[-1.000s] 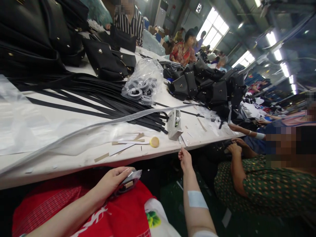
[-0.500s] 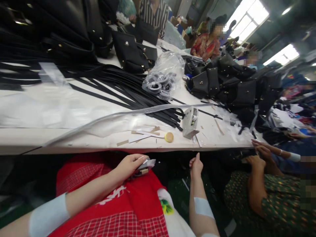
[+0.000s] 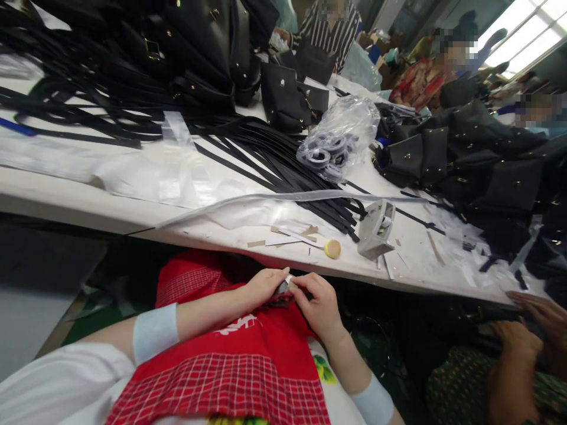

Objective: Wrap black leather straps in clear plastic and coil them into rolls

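Over the red apron (image 3: pixel 248 339), my left hand (image 3: pixel 267 287) is closed round a small dark bundle with a pale piece on top (image 3: pixel 286 284). What the bundle is cannot be made out. My right hand (image 3: pixel 316 300) meets it from the right, thumb and fingertips pinched at the pale piece. Both hands are below the front edge of the white table (image 3: pixel 230 245). On the table just beyond them lie paper and brown strips (image 3: pixel 292 236), a round yellow-rimmed item (image 3: pixel 332 248) and a grey-white dispenser (image 3: pixel 376 230).
Black straps (image 3: pixel 266 153) fan across the table beside a clear bag of rings (image 3: pixel 339 139). Black bags (image 3: pixel 195 53) are piled at the back left and more (image 3: pixel 469 153) at the right. A co-worker's hands (image 3: pixel 516 339) are at the lower right; other people stand behind.
My right hand has moved in from the right to meet the bundle in my left hand. The view has shifted left, so the table's things appear further right.
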{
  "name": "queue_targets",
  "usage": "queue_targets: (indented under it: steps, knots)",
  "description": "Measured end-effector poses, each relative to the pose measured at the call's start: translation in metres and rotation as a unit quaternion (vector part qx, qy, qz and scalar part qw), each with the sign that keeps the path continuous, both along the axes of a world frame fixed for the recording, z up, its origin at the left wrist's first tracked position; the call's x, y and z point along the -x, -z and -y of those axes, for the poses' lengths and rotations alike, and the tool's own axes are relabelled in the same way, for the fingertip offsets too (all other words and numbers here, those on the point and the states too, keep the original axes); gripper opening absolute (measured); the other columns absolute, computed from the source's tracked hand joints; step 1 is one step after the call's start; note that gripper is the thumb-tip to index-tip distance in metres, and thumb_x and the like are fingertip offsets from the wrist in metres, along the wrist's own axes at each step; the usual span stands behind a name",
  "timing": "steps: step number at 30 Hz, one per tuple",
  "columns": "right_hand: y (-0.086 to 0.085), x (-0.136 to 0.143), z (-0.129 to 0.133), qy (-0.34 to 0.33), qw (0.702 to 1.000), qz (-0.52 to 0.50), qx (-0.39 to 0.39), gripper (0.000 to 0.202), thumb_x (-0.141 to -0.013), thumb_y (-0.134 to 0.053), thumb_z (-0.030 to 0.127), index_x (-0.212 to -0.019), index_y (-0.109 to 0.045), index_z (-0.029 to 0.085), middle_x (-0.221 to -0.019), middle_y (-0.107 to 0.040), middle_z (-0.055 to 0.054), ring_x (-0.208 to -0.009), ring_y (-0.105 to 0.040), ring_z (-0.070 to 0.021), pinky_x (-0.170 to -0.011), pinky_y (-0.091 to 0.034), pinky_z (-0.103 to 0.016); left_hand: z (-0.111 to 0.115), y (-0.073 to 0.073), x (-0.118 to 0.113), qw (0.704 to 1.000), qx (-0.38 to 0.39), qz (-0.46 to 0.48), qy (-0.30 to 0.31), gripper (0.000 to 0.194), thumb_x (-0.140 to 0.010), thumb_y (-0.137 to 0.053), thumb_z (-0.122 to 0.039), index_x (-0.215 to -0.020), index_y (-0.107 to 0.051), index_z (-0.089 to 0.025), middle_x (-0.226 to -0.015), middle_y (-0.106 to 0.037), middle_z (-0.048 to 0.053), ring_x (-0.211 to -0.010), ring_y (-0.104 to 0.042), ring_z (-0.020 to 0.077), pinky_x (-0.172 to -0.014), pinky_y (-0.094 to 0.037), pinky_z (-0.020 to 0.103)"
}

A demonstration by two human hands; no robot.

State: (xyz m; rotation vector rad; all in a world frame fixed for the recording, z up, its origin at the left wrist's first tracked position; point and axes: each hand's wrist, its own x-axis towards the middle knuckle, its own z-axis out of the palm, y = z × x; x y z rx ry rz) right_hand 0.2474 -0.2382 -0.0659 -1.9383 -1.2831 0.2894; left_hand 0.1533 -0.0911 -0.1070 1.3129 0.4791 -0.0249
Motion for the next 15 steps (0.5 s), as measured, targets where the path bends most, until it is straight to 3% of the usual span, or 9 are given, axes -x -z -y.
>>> queue_targets:
  steps: [3, 7, 12, 15]
  knots:
    - [0.006, -0.006, -0.003, 0.012, 0.999, -0.025, 0.019, 0.013, -0.09, -0.059, 0.023, -0.086, -0.071, 0.022, -0.077, -0.068, -0.002, -0.072, -0.063, -0.0156, -0.069, -0.049, -0.029, -0.004, -0.003, 0.004, 1.0, 0.006, 0.015, 0.005, 0.032, -0.068, -0.061, -0.05, -0.063, -0.067, -0.019, -0.07, -0.066, 0.004, -0.075, -0.055, 0.0212, -0.071, -0.043, 0.028]
    - [0.002, -0.007, -0.002, 0.022, 1.0, 0.0, 0.022, 0.01, -0.087, -0.063, 0.023, -0.082, -0.071, 0.022, -0.073, -0.066, -0.002, -0.068, -0.061, -0.0155, -0.066, -0.048, -0.029, -0.004, -0.01, 0.008, 0.998, 0.029, 0.025, 0.053, 0.028, -0.068, -0.059, -0.042, -0.073, -0.068, -0.016, -0.067, -0.062, 0.003, -0.062, -0.05, 0.0164, -0.061, -0.04, 0.026]
    - [-0.004, -0.01, -0.003, 0.01, 0.999, 0.016, -0.036, 0.009, -0.087, -0.062, 0.023, -0.082, -0.069, 0.022, -0.081, -0.065, -0.005, -0.075, -0.062, -0.0172, -0.069, -0.05, -0.03, -0.001, -0.01, 0.007, 0.997, 0.031, 0.026, 0.063, 0.046, -0.078, -0.052, -0.058, -0.07, -0.065, -0.015, -0.061, -0.057, 0.001, -0.055, -0.046, 0.0136, -0.054, -0.036, 0.025]
    - [0.0, -0.013, -0.007, 0.004, 0.999, 0.014, -0.032, 0.008, -0.086, -0.063, 0.024, -0.079, -0.067, 0.022, -0.081, -0.066, -0.005, -0.077, -0.062, -0.0177, -0.071, -0.05, -0.031, 0.0, -0.009, 0.005, 0.997, 0.033, 0.026, 0.062, 0.061, -0.083, -0.041, -0.069, -0.064, -0.063, -0.015, -0.059, -0.057, 0.002, -0.054, -0.045, 0.0137, -0.054, -0.035, 0.025]
